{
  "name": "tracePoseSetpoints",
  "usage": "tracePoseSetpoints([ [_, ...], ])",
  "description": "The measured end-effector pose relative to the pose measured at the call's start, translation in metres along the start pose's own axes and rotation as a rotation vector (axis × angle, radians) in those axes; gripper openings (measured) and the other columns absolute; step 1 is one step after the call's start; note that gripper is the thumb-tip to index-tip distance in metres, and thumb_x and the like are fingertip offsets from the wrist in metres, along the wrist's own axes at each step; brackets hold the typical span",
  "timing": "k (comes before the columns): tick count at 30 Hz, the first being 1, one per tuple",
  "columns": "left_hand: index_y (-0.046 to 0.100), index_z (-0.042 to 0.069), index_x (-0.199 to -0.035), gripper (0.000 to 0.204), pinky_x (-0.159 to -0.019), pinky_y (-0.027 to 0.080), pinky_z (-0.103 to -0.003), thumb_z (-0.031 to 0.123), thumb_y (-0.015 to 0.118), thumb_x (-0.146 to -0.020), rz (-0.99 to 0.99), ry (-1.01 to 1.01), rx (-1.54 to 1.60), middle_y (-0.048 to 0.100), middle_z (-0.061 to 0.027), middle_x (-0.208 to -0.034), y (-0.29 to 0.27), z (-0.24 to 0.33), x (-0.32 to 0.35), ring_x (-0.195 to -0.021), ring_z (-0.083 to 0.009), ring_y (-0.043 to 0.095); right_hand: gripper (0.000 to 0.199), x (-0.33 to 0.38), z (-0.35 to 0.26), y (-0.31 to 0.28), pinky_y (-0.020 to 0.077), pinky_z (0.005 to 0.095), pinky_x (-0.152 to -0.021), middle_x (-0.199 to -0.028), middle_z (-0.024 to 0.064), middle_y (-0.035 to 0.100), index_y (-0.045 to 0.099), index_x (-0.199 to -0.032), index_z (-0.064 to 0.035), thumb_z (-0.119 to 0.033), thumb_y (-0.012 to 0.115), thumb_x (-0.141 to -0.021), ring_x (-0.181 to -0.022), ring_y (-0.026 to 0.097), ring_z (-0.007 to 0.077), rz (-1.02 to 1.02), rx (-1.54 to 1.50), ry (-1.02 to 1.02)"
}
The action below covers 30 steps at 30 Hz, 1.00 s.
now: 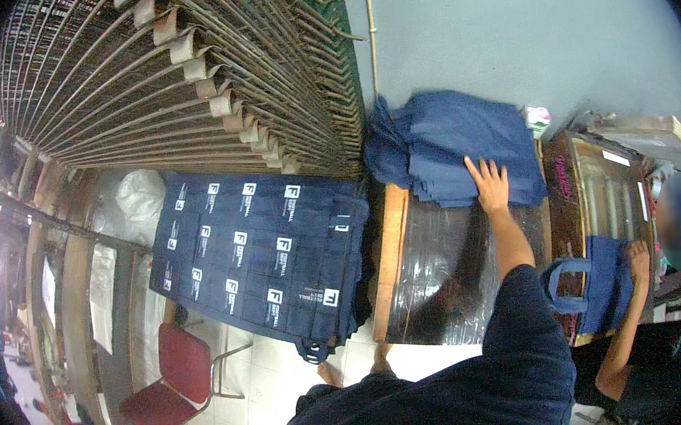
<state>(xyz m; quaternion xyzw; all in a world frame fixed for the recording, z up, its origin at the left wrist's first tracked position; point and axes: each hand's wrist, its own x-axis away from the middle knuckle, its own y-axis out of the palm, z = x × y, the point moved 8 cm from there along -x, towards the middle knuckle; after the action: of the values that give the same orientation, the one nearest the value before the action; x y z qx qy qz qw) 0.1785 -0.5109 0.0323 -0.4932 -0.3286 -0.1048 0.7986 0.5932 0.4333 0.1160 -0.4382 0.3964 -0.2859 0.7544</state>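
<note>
My right hand (pixel 489 184) lies flat, fingers spread and apart, on the near right edge of the stack of folded navy bags (pixel 457 148); it presses on the top bag without gripping it. The stack sits at the far end of the bench (pixel 443 260), straight ahead of my outstretched right arm, its long axis running across my view from left to right. My left hand is out of sight, so I cannot tell whether it is open or closed; the right is the only one on the stack.

Left of the stack, past the edge of the bench, a spread of printed navy bags (pixel 258 253) lies overlapped in rows; I count roughly fourteen white print patches, in about three rows. Above that spread stands a wire drying rack (pixel 179 72) of many thin shelves. Below it, on the floor, is one red chair (pixel 168 381).

Right of the stack, a co-worker's hand (pixel 638 257) rests on one single navy bag with a loop handle (pixel 597 282).
</note>
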Motion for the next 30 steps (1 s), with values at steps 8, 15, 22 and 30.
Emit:
tracePoseSetpoints([
  [8,0.028,0.009,-0.137,0.083,-0.048,0.044,-0.035,0.025,0.078,-0.073,-0.131,-0.141,0.04,0.063,-0.016,-0.094,0.028,-0.11,-0.004,-0.065,-0.0221,0.059,0.094,0.005,-0.004,-0.019,0.0292,0.0498,-0.106,-0.143,0.0086,0.036,0.022,-0.146,-0.0259,-0.018,0.074,-0.068,-0.134,0.031,0.0301,-0.26,-0.042,0.081],
  [15,0.025,0.008,-0.14,0.092,-0.05,0.046,-0.035,0.026,0.082,-0.07,-0.208,-0.006,0.132,0.062,-0.0189,-0.099,0.065,-0.09,-0.04,-0.073,-0.0239,0.061,0.094,0.076,-0.076,-0.137,0.0128,0.0584,-0.108,-0.149,0.0194,0.02,0.028,-0.142,-0.0097,-0.036,0.075,-0.066,-0.14,0.011,0.0394,0.158,-0.486,0.394],
  [22,0.039,0.002,-0.134,0.077,-0.068,0.05,-0.031,0.028,0.079,-0.074,-0.223,0.17,0.228,0.064,-0.0198,-0.101,0.061,-0.139,-0.035,-0.087,-0.0214,0.062,0.087,0.303,-0.405,-0.178,0.0447,0.0372,-0.088,-0.106,0.0144,0.058,0.023,-0.144,-0.004,-0.019,0.072,-0.074,-0.097,0.058,0.0252,-0.258,-1.513,-0.028],
  [30,0.033,0.001,-0.139,0.091,-0.093,0.045,-0.039,0.045,0.076,-0.072,0.005,0.016,0.668,0.059,-0.0245,-0.117,-0.002,-0.268,0.023,-0.11,-0.0312,0.057,0.089,0.484,-0.639,-0.126,0.0509,0.0284,-0.073,-0.095,0.0133,0.066,0.022,-0.143,-0.0041,-0.016,0.075,-0.074,-0.079,0.064,0.0191,-1.501,-1.142,-0.594],
])
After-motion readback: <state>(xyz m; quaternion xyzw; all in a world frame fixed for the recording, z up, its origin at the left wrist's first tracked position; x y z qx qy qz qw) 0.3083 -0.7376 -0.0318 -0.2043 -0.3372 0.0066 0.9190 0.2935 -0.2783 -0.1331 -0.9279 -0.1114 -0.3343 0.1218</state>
